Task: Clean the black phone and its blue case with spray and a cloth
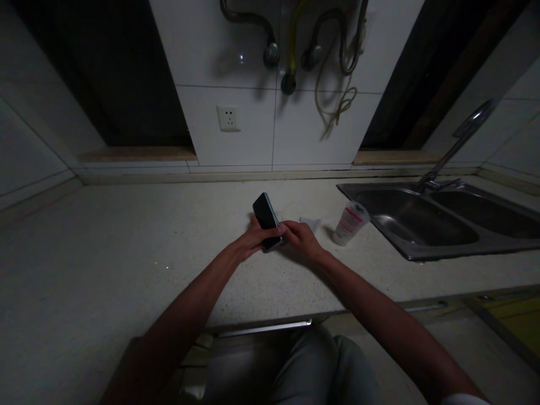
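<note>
A black smartphone [265, 214] with a pale edge is tilted above the counter. My left hand [253, 239] is wrapped round its lower part, the thumb lying across the dark face. At the phone's right edge, the fingers of my right hand [297, 235] are pinched together beside my left thumb. They touch the phone there, though the exact contact at the fingertips is small and dim. Behind my right hand lies a whitish, thin piece [311, 223], partly covered, perhaps paper or film. Farther right stands a translucent plastic cup [350, 224] with pink print.
The pale speckled countertop [189, 225] runs along a tiled wall. A steel double sink [405, 253] with a faucet [458, 138] is at the right. A wall socket [228, 119], hoses [343, 50] and a tied cord [341, 107] are on the wall. Drawer handles line the front edge.
</note>
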`<state>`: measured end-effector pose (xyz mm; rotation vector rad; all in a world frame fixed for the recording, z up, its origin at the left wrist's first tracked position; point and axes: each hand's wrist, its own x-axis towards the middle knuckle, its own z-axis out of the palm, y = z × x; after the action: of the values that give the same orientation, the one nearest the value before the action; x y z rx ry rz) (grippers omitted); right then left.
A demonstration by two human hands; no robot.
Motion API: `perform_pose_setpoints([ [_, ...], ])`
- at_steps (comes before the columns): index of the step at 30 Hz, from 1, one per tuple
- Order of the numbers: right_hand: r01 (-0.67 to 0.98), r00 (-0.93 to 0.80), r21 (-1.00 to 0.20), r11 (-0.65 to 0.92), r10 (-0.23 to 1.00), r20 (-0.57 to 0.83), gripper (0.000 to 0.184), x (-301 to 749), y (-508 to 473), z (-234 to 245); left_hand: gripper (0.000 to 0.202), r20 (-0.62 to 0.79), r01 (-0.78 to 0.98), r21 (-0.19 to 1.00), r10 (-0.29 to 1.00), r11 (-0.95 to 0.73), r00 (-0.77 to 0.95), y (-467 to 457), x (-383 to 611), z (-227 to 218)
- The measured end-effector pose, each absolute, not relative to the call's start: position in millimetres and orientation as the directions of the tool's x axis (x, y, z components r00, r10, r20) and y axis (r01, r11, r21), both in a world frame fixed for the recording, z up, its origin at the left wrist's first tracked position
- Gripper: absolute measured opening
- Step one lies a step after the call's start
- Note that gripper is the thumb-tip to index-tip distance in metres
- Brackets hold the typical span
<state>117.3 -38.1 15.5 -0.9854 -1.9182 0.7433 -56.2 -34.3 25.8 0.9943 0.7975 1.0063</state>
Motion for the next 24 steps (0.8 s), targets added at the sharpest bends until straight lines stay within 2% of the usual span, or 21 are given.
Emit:
perform_pose_setpoints([
  [8, 0.39, -0.371, -0.699, 0.599, 0.798, 0.476, 0.043, 116, -40, 13, 0.085, -0.135, -0.256, 0.938, 0.925, 0.235, 0.354, -34, -64, 31],
  [14, 0.442, -0.403, -0.634, 0.635, 0.771, 0.492, 0.039, 117, -40, 14, 0.083, -0.156, -0.253, 0.939, 0.943, 0.234, 0.293, -38, -58, 38],
  [19, 0.522, -0.448, -0.537, 0.663, 0.749, 0.488, 0.031, 117, -42, 16, 0.086, -0.117, -0.262, 0.949, 0.967, 0.176, 0.228, -42, -51, 43],
  [24, 0.666, -0.443, -0.426, 0.612, 0.784, 0.434, 0.027, 113, -44, 18, 0.07, -0.096, -0.196, 0.973, 0.988, 0.118, 0.117, -41, -44, 41],
])
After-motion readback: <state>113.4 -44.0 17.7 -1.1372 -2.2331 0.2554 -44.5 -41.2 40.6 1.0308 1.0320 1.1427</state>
